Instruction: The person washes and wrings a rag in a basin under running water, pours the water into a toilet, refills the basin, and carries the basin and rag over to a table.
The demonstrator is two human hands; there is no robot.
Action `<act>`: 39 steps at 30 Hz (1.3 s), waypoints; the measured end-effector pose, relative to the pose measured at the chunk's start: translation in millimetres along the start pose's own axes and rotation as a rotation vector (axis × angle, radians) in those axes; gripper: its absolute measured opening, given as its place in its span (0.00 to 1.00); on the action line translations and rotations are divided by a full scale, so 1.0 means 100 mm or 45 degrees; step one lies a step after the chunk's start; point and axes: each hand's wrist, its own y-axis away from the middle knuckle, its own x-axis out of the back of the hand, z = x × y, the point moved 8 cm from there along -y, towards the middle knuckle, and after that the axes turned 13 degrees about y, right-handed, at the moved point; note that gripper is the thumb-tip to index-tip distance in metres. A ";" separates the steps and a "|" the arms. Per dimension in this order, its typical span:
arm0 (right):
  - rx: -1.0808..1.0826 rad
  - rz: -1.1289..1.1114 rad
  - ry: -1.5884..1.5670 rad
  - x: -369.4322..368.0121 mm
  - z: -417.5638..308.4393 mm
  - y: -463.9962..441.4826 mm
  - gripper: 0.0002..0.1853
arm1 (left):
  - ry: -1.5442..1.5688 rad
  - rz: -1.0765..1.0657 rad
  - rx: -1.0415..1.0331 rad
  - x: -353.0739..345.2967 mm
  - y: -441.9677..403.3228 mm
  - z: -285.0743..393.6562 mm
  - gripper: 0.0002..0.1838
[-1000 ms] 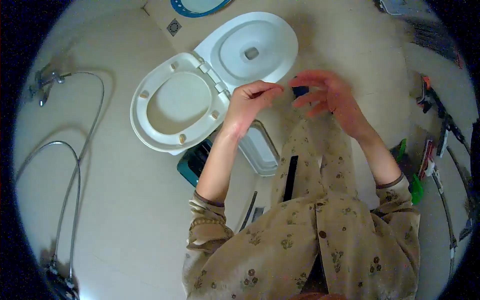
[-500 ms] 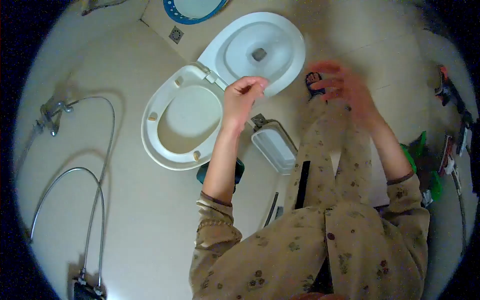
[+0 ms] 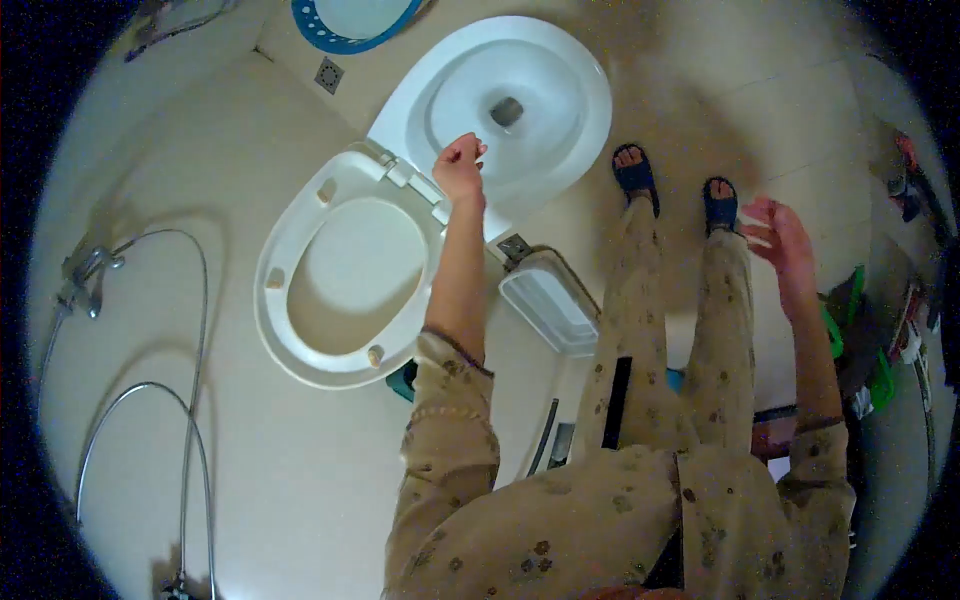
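My left hand [image 3: 460, 168] is closed, fingers curled in, over the near rim of a white toilet bowl [image 3: 590, 120]. Whatever its fingers may hold is hidden. Just left of the wrist, the raised toilet seat [image 3: 275, 325] leans back with its lid behind it, joined to the bowl by hinges. Well over to the right, my right hand [image 3: 783, 240] hangs above the floor by my slippered foot, its fingers loosely bent and apart, with nothing seen in them. Neither hand visibly touches the toilet.
A white rectangular bin [image 3: 550, 305] stands beside the bowl. A blue-rimmed basin [image 3: 360, 42] and a floor drain [image 3: 329, 75] lie beyond it. Shower hoses [image 3: 203, 330] hang from a wall tap [image 3: 90, 275] at left. Green items [image 3: 880, 383] and clutter line the right side.
My right hand has swung right and back toward me, away from the bowl. My left hand has shifted slightly left and stays closed. My feet now show in full.
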 end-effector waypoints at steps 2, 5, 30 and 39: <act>-0.120 -0.058 0.027 -0.16 0.24 -0.04 0.21 | -0.002 0.061 -0.001 -0.01 -0.19 -0.62 0.07; -0.128 -0.147 0.115 -0.34 0.55 -0.04 0.18 | -0.887 -0.162 -0.486 -0.31 -0.13 -0.96 0.17; -0.053 -0.199 0.387 -0.25 0.73 0.33 0.16 | -0.348 0.181 -0.165 1.18 1.34 -1.33 0.33; 0.035 -0.217 0.442 -0.30 0.57 0.44 0.14 | 1.816 -0.410 0.408 0.58 1.92 0.34 0.39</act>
